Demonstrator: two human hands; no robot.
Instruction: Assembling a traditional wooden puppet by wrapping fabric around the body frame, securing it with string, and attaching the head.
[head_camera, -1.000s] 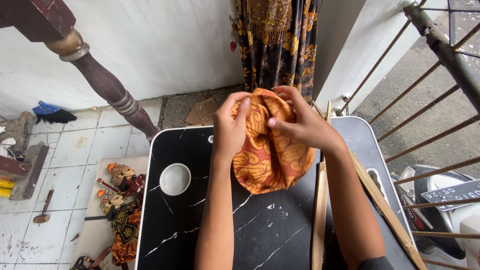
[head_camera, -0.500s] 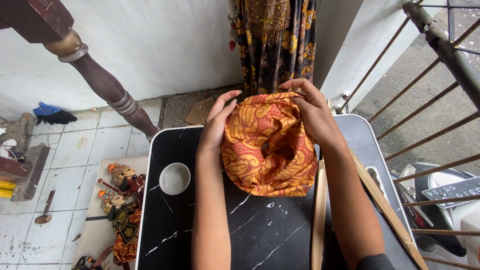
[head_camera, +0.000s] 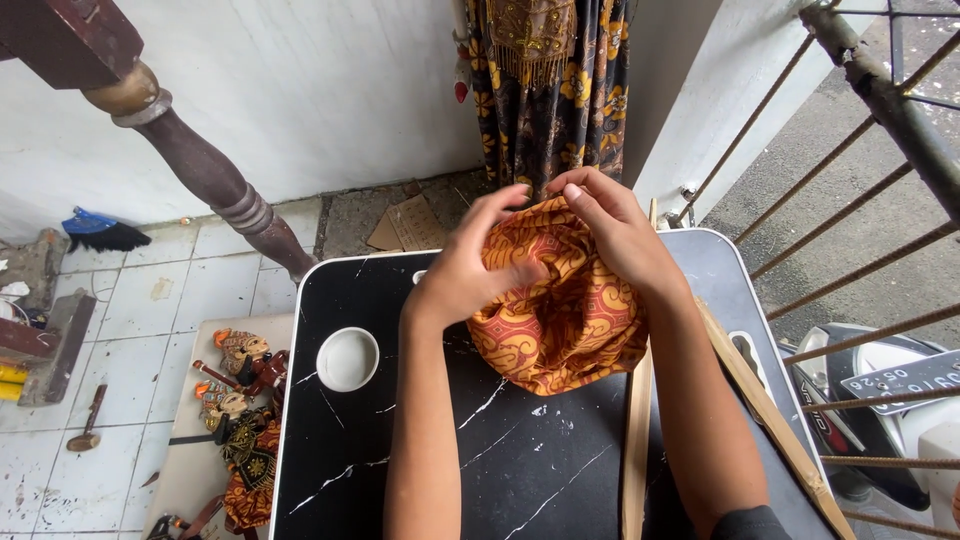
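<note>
While both hands' grip pinches it, orange patterned cloth (head_camera: 560, 310) bunches, folded.

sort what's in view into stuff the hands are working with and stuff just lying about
In hand:
- left hand and right hand, each with a grip on the orange patterned cloth
- black marble-look folding table under it

Lying about:
- white round cup recess
- two wooden sticks
- carved puppets on a board
- small hammer
- blue-handled brush
</note>
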